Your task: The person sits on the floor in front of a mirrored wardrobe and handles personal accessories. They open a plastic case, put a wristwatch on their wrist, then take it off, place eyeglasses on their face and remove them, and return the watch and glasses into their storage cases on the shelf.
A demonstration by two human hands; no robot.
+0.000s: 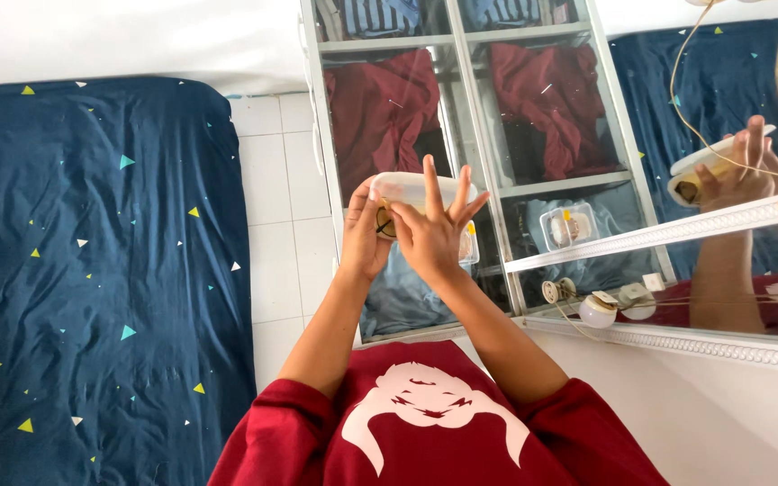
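White floor tiles below; left hand clamps a clear plastic box (lidded), right hand splayed against it.

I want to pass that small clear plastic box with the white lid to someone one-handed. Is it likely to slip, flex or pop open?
The small clear plastic box with the white lid looks rigid, so it probably will not flex. It seems light: the left hand alone grips it, while the right hand touches it with fingers spread. Its smooth, glossy walls could be slippery. Whether the lid is latched cannot be told.
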